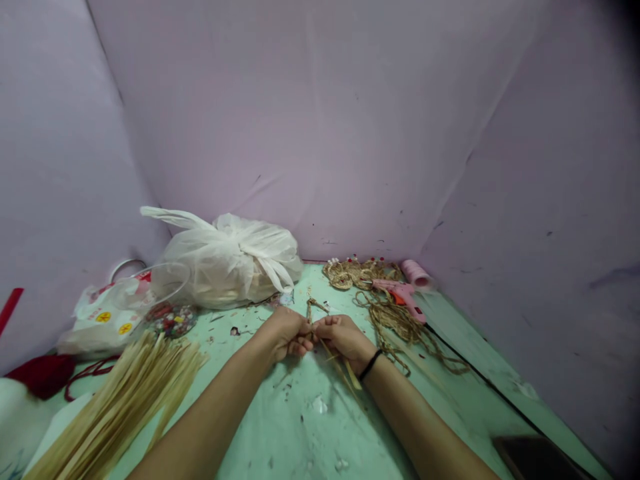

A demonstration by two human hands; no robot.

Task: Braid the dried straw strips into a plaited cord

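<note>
In the middle of the table, my left hand (pixel 291 331) and my right hand (pixel 344 337) meet, fingertips pinched close together. Between them runs a thin braided straw cord (pixel 310 310), its finished end lying beyond my fingers. Loose flat straw strands (pixel 350 380) trail from under my right hand toward me. Both hands are closed on this cord; the exact crossing of strands is hidden by my fingers. A dark band circles my right wrist.
A bundle of straw strips (pixel 120 407) lies at left, near a tied white plastic bag (pixel 230 263) and a container of beads (pixel 173 319). At right are coiled braided cord (pixel 395 320), a pink glue gun (pixel 403 293) with a black cable, and a pink thread spool (pixel 416 275).
</note>
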